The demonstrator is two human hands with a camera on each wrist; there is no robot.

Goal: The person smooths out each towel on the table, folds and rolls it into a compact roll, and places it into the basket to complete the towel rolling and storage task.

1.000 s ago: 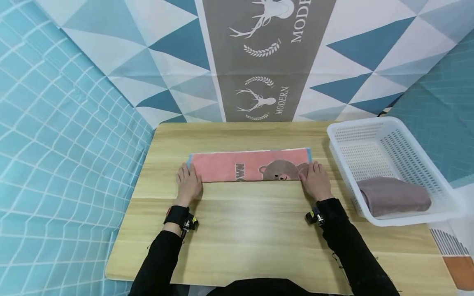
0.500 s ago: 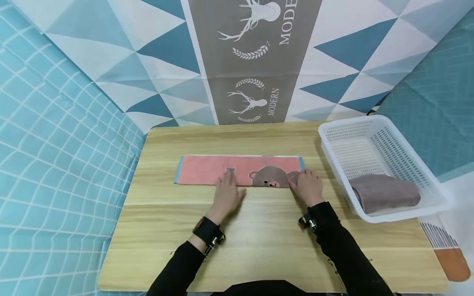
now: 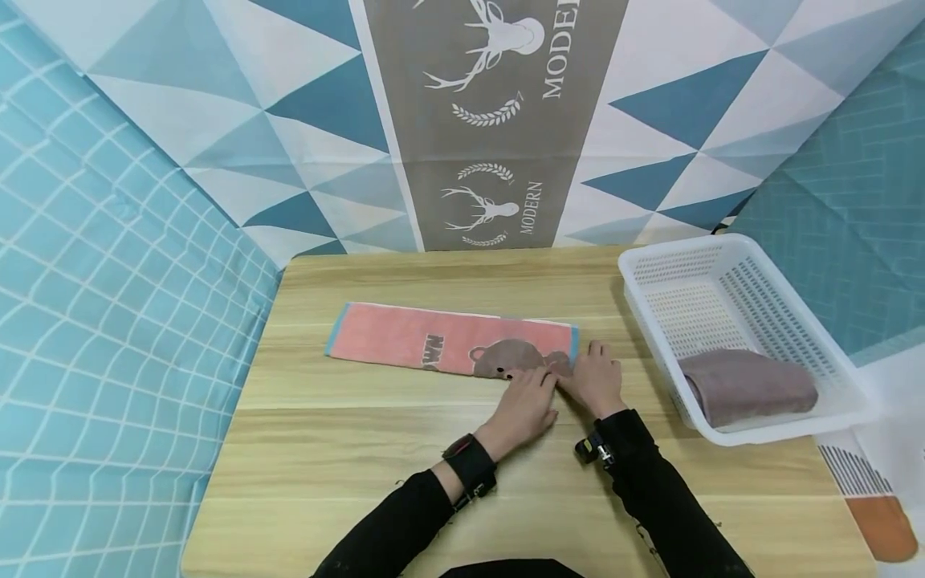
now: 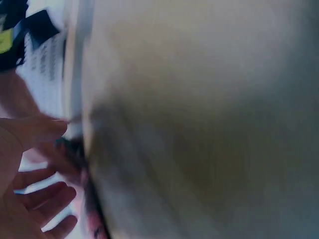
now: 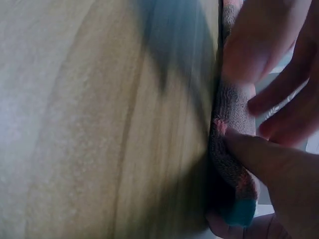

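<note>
A long folded pink towel with a grey bear and blue ends lies slightly slanted across the table, its right end nearer the person. At that end my right hand pinches the near corner; in the right wrist view its thumb presses the towel's edge and fingers show beyond the blue end. My left hand is close beside it, touching the near edge by the bear's face. Its fingers look loosely bent and apart in the blurred left wrist view.
To the right stands a white perforated plastic basket, with a rolled grey towel in it. The wooden table meets a patterned cloth at the back and a blue checked one at the left.
My left hand has left the towel's left end and crossed right to the bear end, beside my right hand. The towel has turned slightly, its right end coming nearer.
</note>
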